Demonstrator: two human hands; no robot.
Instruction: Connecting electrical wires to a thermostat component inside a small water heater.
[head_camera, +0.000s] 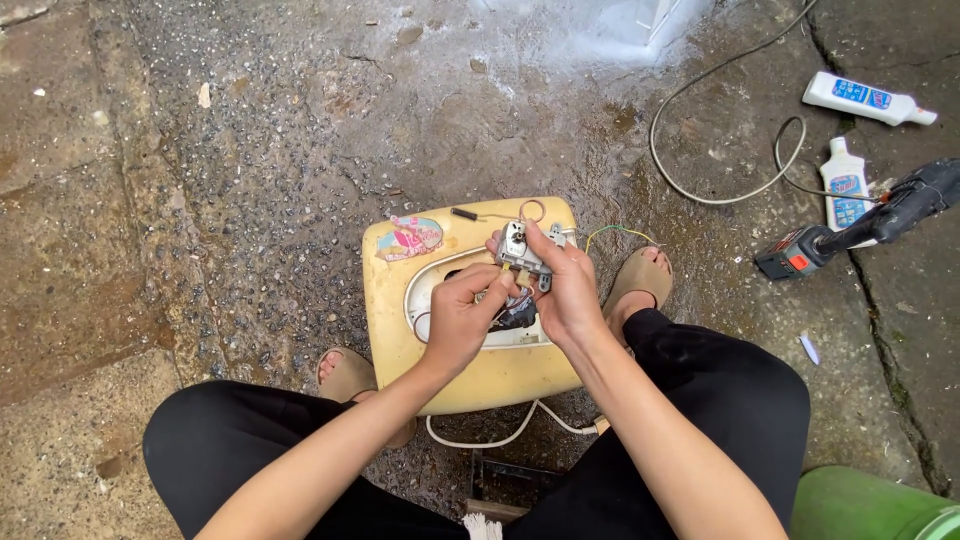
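Note:
A yellowed plastic appliance housing (400, 300) lies on the wet ground between my knees, with a pink sticker at its top left and an open cavity in the middle. Over that cavity my right hand (568, 290) grips a small grey-and-white electrical part (522, 252) with metal terminals. My left hand (462, 315) pinches something small at the part's lower edge, close to dark wiring inside the cavity; what it pinches is hidden by the fingers. Thin yellow and green wires (615, 234) trail out to the right of the housing.
A cordless drill (850, 232) lies at right beside two white plastic bottles (868, 98) and a looping grey cable (700, 120). A white cord (500, 438) runs under the housing. A green container (870, 505) sits at bottom right. My sandalled feet flank the housing.

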